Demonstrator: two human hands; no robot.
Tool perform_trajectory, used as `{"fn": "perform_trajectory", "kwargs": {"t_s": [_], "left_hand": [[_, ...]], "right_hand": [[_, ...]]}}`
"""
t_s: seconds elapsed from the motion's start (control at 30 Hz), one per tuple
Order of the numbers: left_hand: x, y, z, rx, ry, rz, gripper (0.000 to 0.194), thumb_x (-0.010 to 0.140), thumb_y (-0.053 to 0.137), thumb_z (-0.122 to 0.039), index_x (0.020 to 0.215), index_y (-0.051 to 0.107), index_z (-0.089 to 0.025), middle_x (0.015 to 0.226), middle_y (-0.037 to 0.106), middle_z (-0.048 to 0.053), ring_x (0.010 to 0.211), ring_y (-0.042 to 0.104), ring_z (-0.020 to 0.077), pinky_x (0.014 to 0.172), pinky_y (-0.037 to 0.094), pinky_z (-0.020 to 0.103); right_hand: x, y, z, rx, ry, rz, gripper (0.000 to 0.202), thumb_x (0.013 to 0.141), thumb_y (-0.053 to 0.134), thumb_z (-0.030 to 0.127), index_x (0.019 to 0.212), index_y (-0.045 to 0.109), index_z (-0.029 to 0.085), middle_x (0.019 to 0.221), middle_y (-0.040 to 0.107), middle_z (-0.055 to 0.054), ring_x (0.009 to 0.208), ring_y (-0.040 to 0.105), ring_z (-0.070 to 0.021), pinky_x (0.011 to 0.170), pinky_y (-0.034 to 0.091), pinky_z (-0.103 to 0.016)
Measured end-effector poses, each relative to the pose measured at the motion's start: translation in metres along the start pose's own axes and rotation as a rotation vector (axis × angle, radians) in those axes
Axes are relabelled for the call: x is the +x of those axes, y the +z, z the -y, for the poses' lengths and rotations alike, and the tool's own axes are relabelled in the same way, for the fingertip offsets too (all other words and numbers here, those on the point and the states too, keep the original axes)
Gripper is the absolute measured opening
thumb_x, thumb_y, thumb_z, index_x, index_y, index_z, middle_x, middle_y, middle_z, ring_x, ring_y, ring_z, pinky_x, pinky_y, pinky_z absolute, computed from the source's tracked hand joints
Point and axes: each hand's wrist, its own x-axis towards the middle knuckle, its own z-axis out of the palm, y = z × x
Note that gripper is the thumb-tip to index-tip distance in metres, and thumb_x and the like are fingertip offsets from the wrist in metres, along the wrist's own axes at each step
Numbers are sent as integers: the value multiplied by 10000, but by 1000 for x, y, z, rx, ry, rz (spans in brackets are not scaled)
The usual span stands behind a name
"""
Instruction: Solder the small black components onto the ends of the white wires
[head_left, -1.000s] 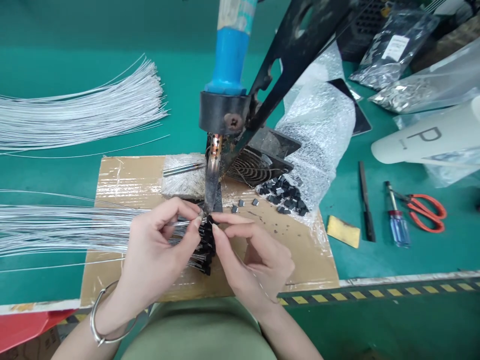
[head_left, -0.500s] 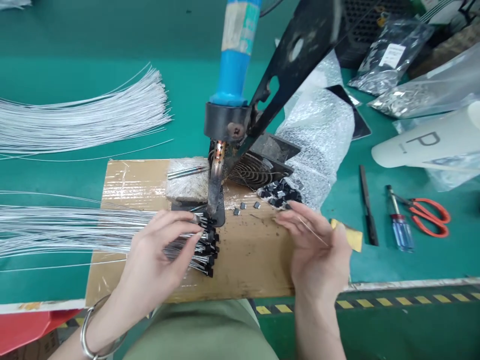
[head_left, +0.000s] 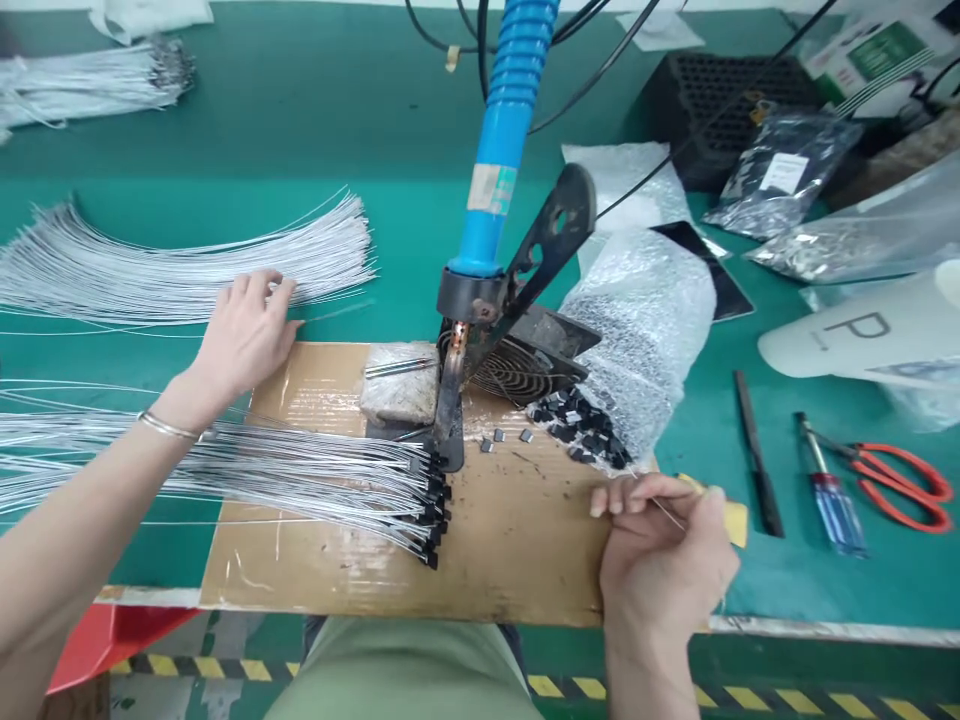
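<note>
At the near edge of the bundle of white wires (head_left: 300,260), my left hand (head_left: 251,330) lies with thumb and bent index finger apart. A loose wire (head_left: 337,311) runs out beside its thumb. My right hand (head_left: 667,560), fingers curled, holds a thin solder wire (head_left: 670,514) over the cardboard's right end. Between my hands, a second bundle of wires (head_left: 315,470) lies on the cardboard (head_left: 517,560), its ends fitted with small black pieces (head_left: 437,510). Above those ends, a blue-handled soldering iron (head_left: 491,200) points down in a black metal stand (head_left: 555,230).
Behind the wire ends sits a whitish block (head_left: 397,385) with metal rods on it. Small black square parts (head_left: 581,425) are heaped beside bubble wrap (head_left: 645,310). Rightward lie a file (head_left: 756,450), a screwdriver (head_left: 832,490), red-handled scissors (head_left: 904,485) and a white cup (head_left: 862,330).
My left hand has left the black-tipped wire ends and moved back and left to the other bundle. My right hand still holds the solder wire. The camera view has shifted.
</note>
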Motion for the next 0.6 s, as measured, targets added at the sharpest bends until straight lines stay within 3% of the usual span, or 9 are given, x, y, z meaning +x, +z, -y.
{"fn": "perform_trajectory", "kwargs": {"t_s": [0.1, 0.17, 0.27, 0.37, 0.5, 0.6], "left_hand": [[19, 12, 3, -25, -31, 9, 389, 1034, 382, -47, 692, 444, -223, 827, 565, -7, 1145, 578, 181, 1289, 236, 465], [23, 12, 2, -42, -43, 5, 437, 1022, 345, -18, 647, 381, -240, 729, 502, -24, 1065, 584, 150, 1299, 236, 463], [23, 2, 4, -70, -74, -30, 347, 1031, 419, -93, 731, 534, -223, 782, 606, -45, 1075, 602, 143, 1289, 288, 441], [18, -15, 7, -118, -119, -91, 247, 1027, 466, -211, 936, 692, -173, 930, 714, -93, 1073, 631, 108, 1204, 403, 308], [9, -32, 15, -257, -116, -142, 384, 997, 452, -339, 1090, 746, -109, 961, 734, -136, 1034, 681, 54, 1061, 491, 163], [8, -35, 23, -387, -89, -232, 254, 966, 608, -300, 1029, 741, -94, 880, 744, -93, 855, 702, 35, 873, 572, 163]], "right_hand": [[-1, -1, -2, -2, 3, 13, 491, 944, 702, 577, 664, 664, 175, 601, 538, 19, 551, 533, -134, 487, 473, -269], [-2, -1, -2, -15, -3, 26, 483, 956, 700, 563, 673, 669, 173, 605, 543, 19, 560, 544, -135, 503, 476, -270], [-3, 0, -1, -31, -4, 37, 470, 956, 713, 543, 670, 682, 171, 615, 564, 13, 570, 559, -137, 517, 477, -273], [-3, 0, 0, -31, -10, 49, 455, 946, 731, 522, 660, 691, 170, 608, 578, 8, 563, 567, -141, 515, 475, -277], [-4, 1, -1, -36, -13, 46, 447, 932, 749, 504, 645, 695, 166, 587, 581, 2, 547, 566, -145, 505, 471, -282], [-4, 0, -1, -48, -22, 45, 440, 928, 749, 492, 641, 692, 163, 583, 586, 2, 541, 573, -146, 508, 471, -284]]}}
